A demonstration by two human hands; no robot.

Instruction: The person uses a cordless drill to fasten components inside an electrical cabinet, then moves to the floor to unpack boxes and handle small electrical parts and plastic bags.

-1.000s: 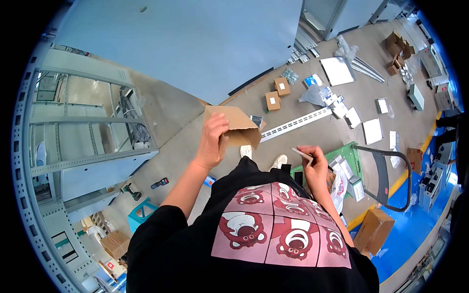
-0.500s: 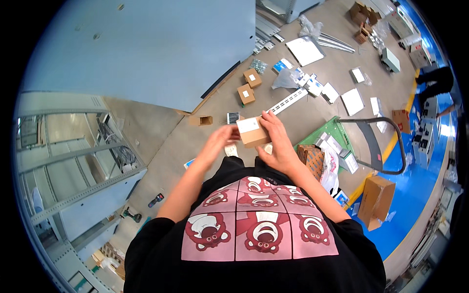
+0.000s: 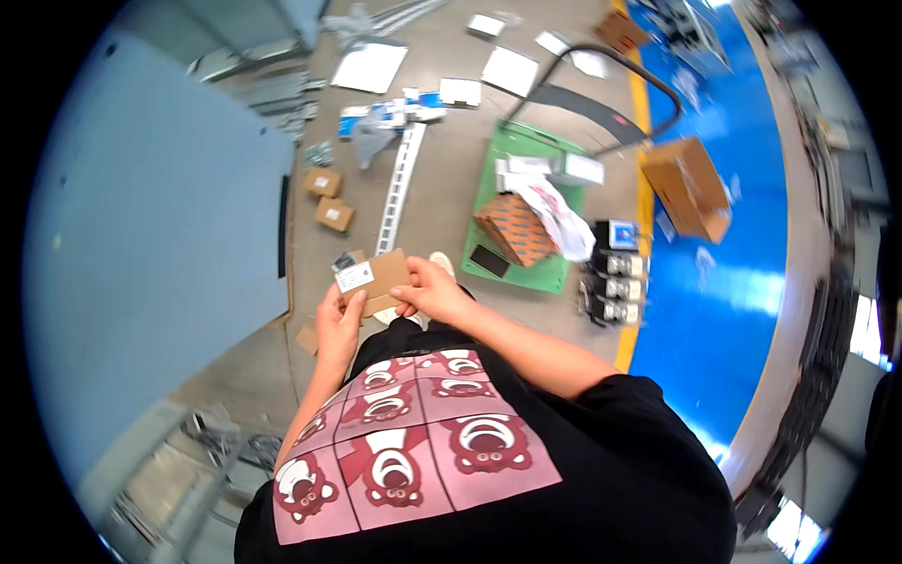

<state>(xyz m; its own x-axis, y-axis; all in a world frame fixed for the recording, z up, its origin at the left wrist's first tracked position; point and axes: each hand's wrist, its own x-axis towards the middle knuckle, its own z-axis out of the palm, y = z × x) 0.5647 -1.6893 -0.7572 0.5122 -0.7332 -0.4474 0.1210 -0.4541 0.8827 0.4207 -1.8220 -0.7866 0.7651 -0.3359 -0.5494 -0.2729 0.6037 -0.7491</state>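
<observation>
A small brown cardboard box [image 3: 385, 274] with a white label on its left part is held in front of my body. My left hand [image 3: 338, 320] is closed on its left lower edge, thumb on the front. At the right edge, my right hand [image 3: 430, 289] grips the box with thumb and fingers. What is inside the box cannot be seen. Just beyond it, a white slotted metal strip [image 3: 401, 188] lies on the floor, and two closed cardboard boxes [image 3: 334, 214] sit to its left.
A green platform trolley [image 3: 487, 202] with a black handle carries a patterned carton [image 3: 517, 229], a white plastic bag and a phone. Black-and-white electrical devices [image 3: 618, 288] stand right of it. A large blue-grey panel [image 3: 160, 254] rises on the left. An open carton [image 3: 688, 191] lies at right.
My view has swung to the right, so the trolley sits nearer the middle. The box is turned with its label to the left, and my left hand now grips its lower edge.
</observation>
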